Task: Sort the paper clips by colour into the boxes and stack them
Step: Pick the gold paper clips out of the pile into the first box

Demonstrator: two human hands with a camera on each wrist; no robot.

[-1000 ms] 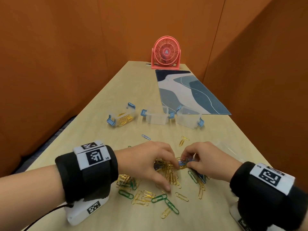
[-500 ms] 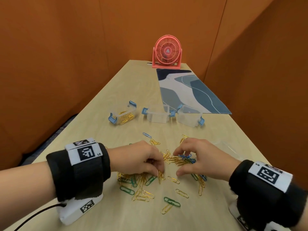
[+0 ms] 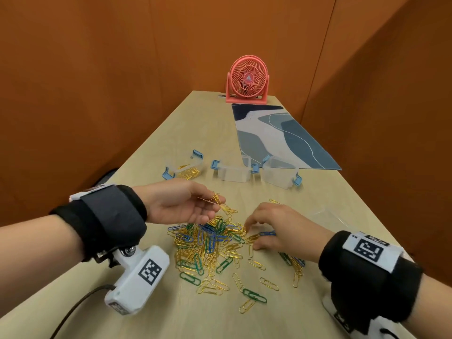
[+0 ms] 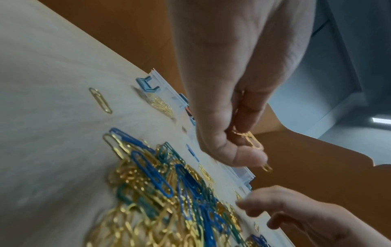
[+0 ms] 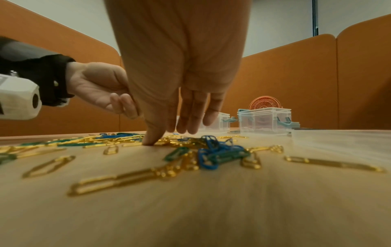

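A mixed pile of gold, green and blue paper clips lies on the wooden table. My left hand hovers palm-up just above the pile's far edge; thumb and fingers pinch a few gold clips. My right hand reaches into the pile's right side with loosely spread fingers, its thumb tip pressing on the table among clips, and it grips nothing. A blue clip lies under it. Three clear boxes with blue latches stand beyond: the left box holds gold clips, the middle box and the right box look empty.
A patterned blue mat lies at the far right behind the boxes, and a pink fan stands at the table's far end. Orange partition walls close in both sides. A clear lid lies right of my right hand.
My left hand has lifted off the pile and turned palm-up with gold clips pinched in it. The right hand stays at the pile's right side, and more of the pile shows.
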